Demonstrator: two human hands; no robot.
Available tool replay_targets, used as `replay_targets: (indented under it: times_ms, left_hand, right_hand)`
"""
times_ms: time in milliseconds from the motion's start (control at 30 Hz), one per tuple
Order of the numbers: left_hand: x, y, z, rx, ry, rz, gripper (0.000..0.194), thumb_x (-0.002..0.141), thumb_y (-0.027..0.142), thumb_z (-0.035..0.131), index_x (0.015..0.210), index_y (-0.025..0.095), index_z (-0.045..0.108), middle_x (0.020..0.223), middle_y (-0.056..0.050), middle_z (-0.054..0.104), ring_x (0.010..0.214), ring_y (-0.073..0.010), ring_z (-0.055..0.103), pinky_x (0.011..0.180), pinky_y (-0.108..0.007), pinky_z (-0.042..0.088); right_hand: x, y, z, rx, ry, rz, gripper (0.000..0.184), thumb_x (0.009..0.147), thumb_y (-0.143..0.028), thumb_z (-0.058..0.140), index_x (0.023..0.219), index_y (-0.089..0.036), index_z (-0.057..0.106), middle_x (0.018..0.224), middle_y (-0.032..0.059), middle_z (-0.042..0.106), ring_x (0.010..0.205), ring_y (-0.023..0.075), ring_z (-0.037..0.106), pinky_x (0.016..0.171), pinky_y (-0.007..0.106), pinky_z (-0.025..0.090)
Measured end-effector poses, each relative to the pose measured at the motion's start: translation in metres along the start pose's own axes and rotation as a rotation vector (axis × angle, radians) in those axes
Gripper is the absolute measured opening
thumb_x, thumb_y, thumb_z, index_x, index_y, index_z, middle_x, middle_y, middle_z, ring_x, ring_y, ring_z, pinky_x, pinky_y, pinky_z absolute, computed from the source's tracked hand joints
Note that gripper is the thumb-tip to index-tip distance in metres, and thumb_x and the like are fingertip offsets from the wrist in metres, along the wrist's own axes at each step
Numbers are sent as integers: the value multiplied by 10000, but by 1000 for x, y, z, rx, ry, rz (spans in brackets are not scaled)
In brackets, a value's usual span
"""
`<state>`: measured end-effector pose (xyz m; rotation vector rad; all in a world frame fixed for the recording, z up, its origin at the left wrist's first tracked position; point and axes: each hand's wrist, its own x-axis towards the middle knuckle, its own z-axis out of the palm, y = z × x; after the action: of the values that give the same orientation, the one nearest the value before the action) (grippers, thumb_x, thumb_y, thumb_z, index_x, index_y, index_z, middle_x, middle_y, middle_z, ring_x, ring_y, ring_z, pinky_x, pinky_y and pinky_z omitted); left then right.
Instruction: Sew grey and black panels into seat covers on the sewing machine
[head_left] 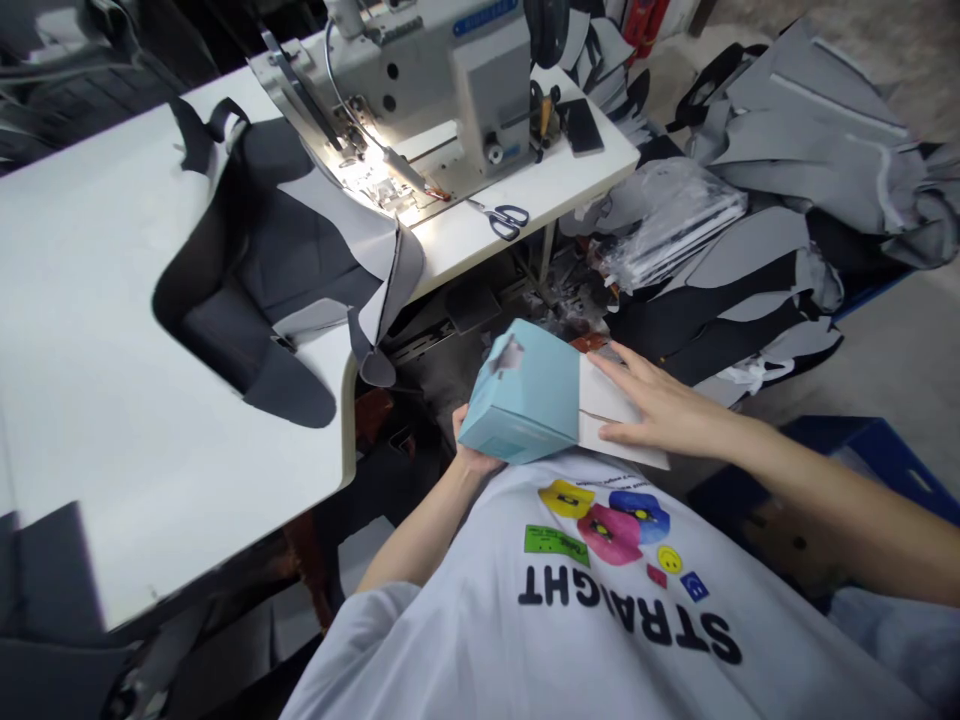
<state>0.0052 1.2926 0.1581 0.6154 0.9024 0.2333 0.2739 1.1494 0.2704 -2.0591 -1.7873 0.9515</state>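
Note:
A light blue box (525,395) with a torn hole in its top and a white flap (600,405) at its right end sits in front of my chest, below the table's edge. My left hand (472,455) is under the box's near left corner, fingers curled round it and mostly hidden. My right hand (660,405) lies flat on the white flap, fingers stretched out and pressing on it.
A white sewing table (97,380) on the left carries grey and black fabric pieces (277,260), a sewing machine (427,80) with its lamp on, scissors (506,218) and a phone (583,125). Piles of grey fabric (787,150) lie on the floor at right; a blue crate (862,460) stands near my right arm.

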Motion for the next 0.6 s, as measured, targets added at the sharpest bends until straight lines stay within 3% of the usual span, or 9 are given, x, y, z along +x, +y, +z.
replay_targets:
  times_ms: [100, 233, 367, 467, 533, 600]
  left_hand:
    - [-2, -3, 0, -7, -13, 72, 669, 884, 610, 207, 1514, 385, 204, 1440, 155, 490, 1410, -244, 355, 1077, -410, 412]
    - [-4, 4, 0, 16, 24, 66, 691, 889, 604, 168, 1533, 353, 169, 1466, 123, 467, 1424, -256, 332, 1059, -433, 420]
    - [-12, 14, 8, 109, -48, -114, 805, 867, 670, 5, 1542, 258, 155, 1490, 27, 451, 1358, -322, 422, 965, -496, 473]
    - [-21, 20, 25, 210, -134, -103, 841, 854, 709, 30, 1532, 235, 185, 1503, 8, 435, 1358, -316, 423, 974, -469, 473]
    - [-25, 24, 38, 249, -241, -21, 860, 843, 732, 93, 1525, 222, 209, 1515, 1, 419, 1385, -302, 389, 1024, -450, 446]
    - [-27, 30, 48, 407, -289, -22, 882, 818, 761, 94, 1531, 247, 168, 1520, 17, 413, 1400, -295, 367, 1049, -448, 430]
  right_hand:
    - [3, 2, 31, 124, 85, 34, 984, 804, -591, 636, 1564, -307, 79, 1618, 141, 120, 1472, 373, 169, 1135, 587, 296]
    - [8, 1, 45, 89, 212, -46, 989, 772, -594, 680, 1554, -334, 135, 1631, 117, -28, 1483, 402, 49, 1147, 621, 228]
    - [9, -2, 27, -63, 307, -119, 1027, 725, -561, 753, 1548, -303, 194, 1626, 109, -117, 1460, 460, -64, 1133, 688, 141]
    - [13, -9, 4, -120, 228, -335, 927, 770, -468, 753, 1533, -299, 254, 1632, 121, 54, 1480, 407, 31, 1149, 667, 119]
    - [19, -14, -12, -128, 158, -501, 792, 810, -391, 733, 1496, -319, 344, 1615, 97, 182, 1479, 359, 145, 1165, 628, 144]
    - [27, -20, -25, -132, 92, -648, 714, 817, -345, 733, 1456, -317, 418, 1591, 88, 265, 1458, 330, 244, 1171, 583, 198]
